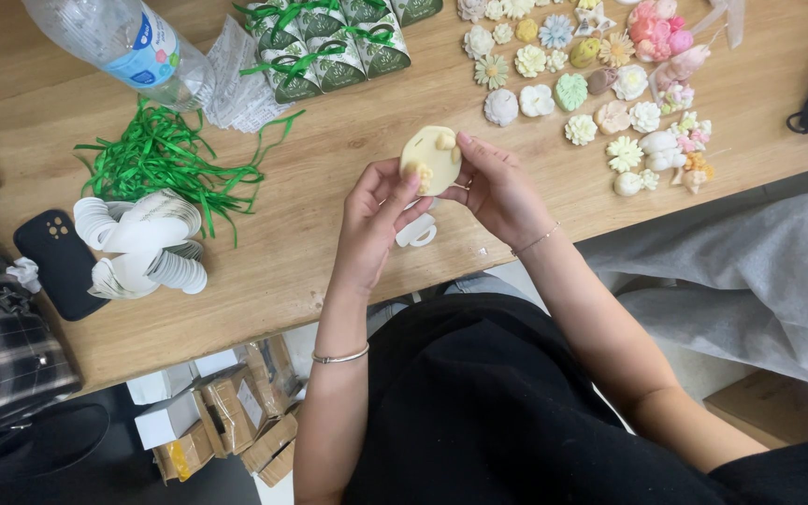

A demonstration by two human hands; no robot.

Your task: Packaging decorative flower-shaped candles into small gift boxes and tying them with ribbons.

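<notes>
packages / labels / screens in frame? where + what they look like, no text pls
Gift boxes: table top centre, small, green-and-white, tied with green ribbon.
Water bottle: top left, lying down, clear plastic, blue-and-white label.
Sticker rolls: left of the hands, curled strips of round white labels.
Phone: far left, face down, black case; screen hidden.
Cardboard boxes: on the floor below the table edge, brown and white.

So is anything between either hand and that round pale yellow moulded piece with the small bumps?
No. The left hand and right hand both grip the round pale yellow moulded piece directly, above the wooden table.
</notes>
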